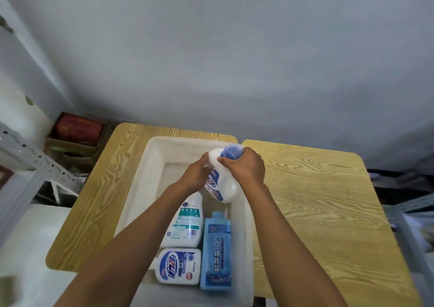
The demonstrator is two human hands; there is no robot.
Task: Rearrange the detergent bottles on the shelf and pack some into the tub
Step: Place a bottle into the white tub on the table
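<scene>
Currently both hands are gripping a white detergent bottle [219, 184] w/ blue cap, holding it tilted over the far half of the white tub [152, 156]. Right hand [244, 169] is wrapping fingers round the neck just below the cap; left hand [196, 174] is curling against the bottle's left shoulder. Label is showing blue/red graphics, text not legible.

Three bottles are lying flat in the tub's near half. A white bottle w/ green label [185, 222] is sitting partly under the left forearm; print too small to read. Below it, touching, a white bottle w/ blue oval logo [178, 266], large stylised characters, unclear. Beside both, on the right, a blue bottle [216, 251] is reading "液态爆炸盐" down its front.

Tub is resting on a wood-grain table [94, 201]; a second table [324, 212] is butting up on the right. Far left, a perforated metal rack [35, 158] and a cardboard box w/ red item [77, 130], near the grey wall [211, 48].
</scene>
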